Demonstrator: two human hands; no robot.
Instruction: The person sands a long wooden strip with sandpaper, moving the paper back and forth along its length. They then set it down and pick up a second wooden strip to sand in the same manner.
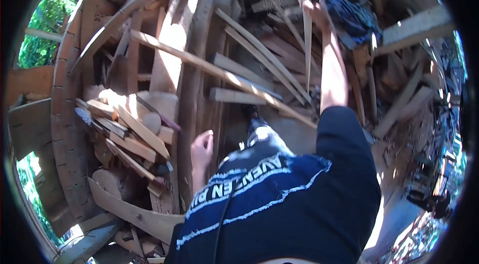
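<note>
My right hand [313,10] reaches forward with the arm stretched out, its fingers closed round a long, thin wooden strip [307,39]. The strip stands nearly upright in the view, its lower end near other thin strips. Low on the left, my left hand [201,150] is beside my body with its fingers curled in. Whether anything small is inside them I cannot make out. A long wooden batten [199,62] slants across the middle, in front of me. Two more thin strips [267,59] lie between it and my right hand.
Short wood offcuts [134,134] are heaped on the left, above a round log [107,182]. A curved board [132,216] lies below them. A bundle of blue cloth [352,17] rests beyond my right forearm. A thick beam [419,29] juts in from the right.
</note>
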